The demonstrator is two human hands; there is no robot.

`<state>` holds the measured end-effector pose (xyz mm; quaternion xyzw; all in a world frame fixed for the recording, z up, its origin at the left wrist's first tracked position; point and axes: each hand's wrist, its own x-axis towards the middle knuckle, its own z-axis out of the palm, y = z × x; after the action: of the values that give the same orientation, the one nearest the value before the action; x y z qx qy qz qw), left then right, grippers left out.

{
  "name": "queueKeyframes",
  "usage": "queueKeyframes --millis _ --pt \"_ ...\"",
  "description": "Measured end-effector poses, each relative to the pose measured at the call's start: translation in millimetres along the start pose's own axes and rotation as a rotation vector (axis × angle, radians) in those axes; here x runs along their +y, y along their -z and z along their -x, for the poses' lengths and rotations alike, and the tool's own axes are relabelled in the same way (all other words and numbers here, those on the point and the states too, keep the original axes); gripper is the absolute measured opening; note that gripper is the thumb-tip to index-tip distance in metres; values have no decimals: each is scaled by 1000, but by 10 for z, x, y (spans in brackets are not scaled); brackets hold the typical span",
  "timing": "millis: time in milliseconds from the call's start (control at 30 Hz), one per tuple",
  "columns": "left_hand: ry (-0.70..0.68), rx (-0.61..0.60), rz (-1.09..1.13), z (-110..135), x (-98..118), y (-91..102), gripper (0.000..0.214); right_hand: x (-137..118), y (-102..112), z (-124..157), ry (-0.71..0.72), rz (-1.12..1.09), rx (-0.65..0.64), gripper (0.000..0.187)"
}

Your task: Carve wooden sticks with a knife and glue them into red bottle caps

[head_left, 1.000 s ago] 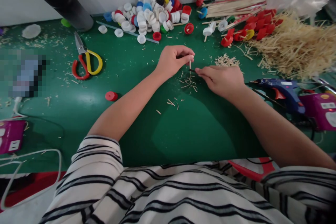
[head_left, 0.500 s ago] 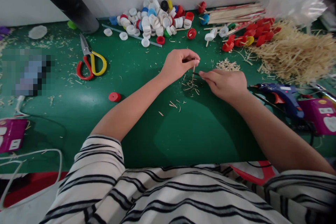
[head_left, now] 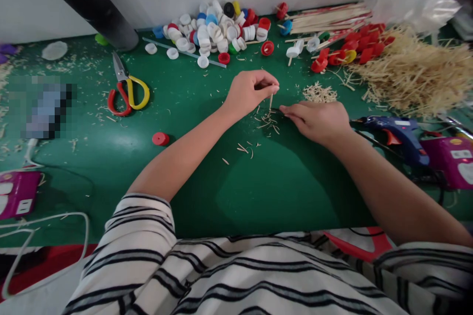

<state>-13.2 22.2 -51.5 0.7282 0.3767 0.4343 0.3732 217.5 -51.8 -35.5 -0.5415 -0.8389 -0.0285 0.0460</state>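
Between the fingertips of my left hand (head_left: 251, 89) is a short wooden stick (head_left: 271, 102), pointing downward. My right hand (head_left: 314, 118) is closed around a thin dark blade (head_left: 275, 109), mostly hidden in the fingers. Its tip lies close to the stick's lower end; whether they touch I cannot tell. Thin wood shavings (head_left: 269, 121) are scattered on the green tabletop below, with a few loose slivers (head_left: 243, 148) nearer to me. Beyond my right hand is a small heap of short wood bits (head_left: 320, 92).
Bottle caps (head_left: 214, 32) are piled at the back, beside wooden sticks (head_left: 328, 18) and red caps with sticks (head_left: 364, 42). Wood fibres (head_left: 417, 76), a blue glue gun (head_left: 401, 133) and a purple power block (head_left: 451, 160) lie right. Scissors (head_left: 129, 91) and a red cap (head_left: 160, 139) lie left.
The blade has moved down along the stick towards its lower end, my right hand shifting slightly down with it. More of the stick shows below my left fingers, which keep their grip.
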Motion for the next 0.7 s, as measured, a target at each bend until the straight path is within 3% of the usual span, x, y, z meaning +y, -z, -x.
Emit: queueKeyframes --millis 167,333,700 --pt "3 -5 0 -15 -26 -27 2 -76 9 -83 -2 0 52 53" --pt "9 -6 -20 -8 -56 -36 5 -58 13 -82 -19 9 -15 55" --pt "-56 26 -136 57 87 -59 6 29 42 -22 -24 -12 -62 41"
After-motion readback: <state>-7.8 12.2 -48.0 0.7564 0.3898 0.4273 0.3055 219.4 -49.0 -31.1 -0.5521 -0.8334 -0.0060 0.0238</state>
